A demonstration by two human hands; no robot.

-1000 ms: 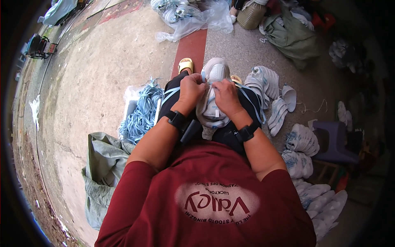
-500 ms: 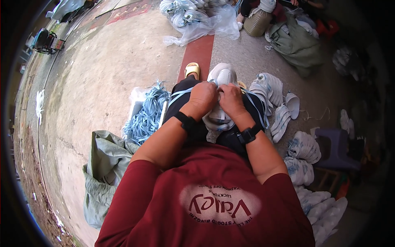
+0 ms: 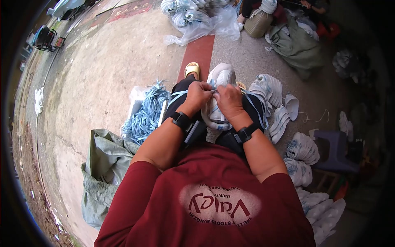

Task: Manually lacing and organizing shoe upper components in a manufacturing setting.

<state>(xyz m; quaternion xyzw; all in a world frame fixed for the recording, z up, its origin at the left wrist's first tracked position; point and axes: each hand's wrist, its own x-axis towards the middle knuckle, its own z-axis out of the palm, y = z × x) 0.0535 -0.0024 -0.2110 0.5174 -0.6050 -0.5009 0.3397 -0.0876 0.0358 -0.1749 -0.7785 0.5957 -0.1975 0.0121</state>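
Between dark trouser legs (image 3: 175,107): white shoe (image 3: 213,108); left hand (image 3: 198,94) and right hand (image 3: 229,99) are pinching blue lace (image 3: 177,96), uneven tugging possibly leaving one end short.

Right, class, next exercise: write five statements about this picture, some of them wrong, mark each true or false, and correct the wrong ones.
1. The left hand and right hand are both at the white shoe. True.
2. The heap of blue laces lies to the person's right. False: the blue laces lie to the left.
3. A black band is on each wrist. True.
4. The person's shirt is green. False: the shirt is dark red.
5. A dark purple stool stands on the person's right. True.
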